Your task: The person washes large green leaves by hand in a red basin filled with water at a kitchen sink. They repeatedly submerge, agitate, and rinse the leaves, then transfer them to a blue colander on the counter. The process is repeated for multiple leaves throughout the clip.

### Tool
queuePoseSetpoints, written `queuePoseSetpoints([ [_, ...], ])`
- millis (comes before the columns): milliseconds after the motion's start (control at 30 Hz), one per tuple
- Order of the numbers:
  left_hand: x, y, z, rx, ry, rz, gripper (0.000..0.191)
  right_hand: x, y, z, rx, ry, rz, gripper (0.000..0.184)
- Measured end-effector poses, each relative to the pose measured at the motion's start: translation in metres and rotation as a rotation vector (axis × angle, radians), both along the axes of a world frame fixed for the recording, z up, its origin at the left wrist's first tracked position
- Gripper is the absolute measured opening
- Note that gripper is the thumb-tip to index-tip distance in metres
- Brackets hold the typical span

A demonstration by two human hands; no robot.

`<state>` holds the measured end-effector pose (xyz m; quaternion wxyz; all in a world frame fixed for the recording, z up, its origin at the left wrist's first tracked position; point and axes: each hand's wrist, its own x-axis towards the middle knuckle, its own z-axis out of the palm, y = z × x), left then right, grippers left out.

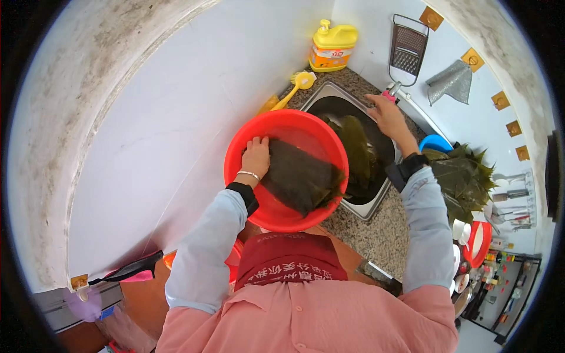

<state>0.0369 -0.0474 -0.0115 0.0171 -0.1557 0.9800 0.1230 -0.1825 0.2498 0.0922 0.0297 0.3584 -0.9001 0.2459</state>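
Note:
A red plastic basin (238, 132) sits in front of me, its right side overlapping the sink's left edge. Inside it lies a flat stack of dark green leaves (300, 176) with jagged ends towards the right. My left hand (257, 156) grips the left end of this stack, thumb hidden. Over the right side of the steel sink (367, 214) is my right hand (390, 119), empty, fingers apart, close to the metal faucet (394, 89) with a pink part. More wet green leaves (355, 150) lie in the sink, partly hidden by the basin.
A yellow brush (291, 90) and a yellow detergent jug (334, 46) stand behind the sink. A metal grater (408, 48) hangs on the wall. On the granite counter (366, 238), a large leaf pile (461, 176) and a blue container (436, 143) are at the right.

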Motion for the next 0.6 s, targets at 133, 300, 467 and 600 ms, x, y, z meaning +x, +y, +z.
queuePoseSetpoints([
  [133,0.000,-0.010,-0.009,0.261,-0.092,0.181,0.040,0.055,-0.060,0.011,-0.152,-0.074,0.181,0.019],
  [300,0.000,-0.022,-0.009,0.568,0.018,0.153,0.021,0.102,-0.103,-0.014,-0.068,-0.212,0.338,0.020],
  [467,-0.002,-0.012,0.023,0.882,0.332,-0.002,0.027,0.114,-0.136,-0.044,-0.219,-0.081,0.353,0.032],
  [600,-0.004,-0.006,0.038,1.383,0.436,-0.067,0.037,0.101,-0.153,-0.031,-0.134,-0.612,0.378,0.039],
])
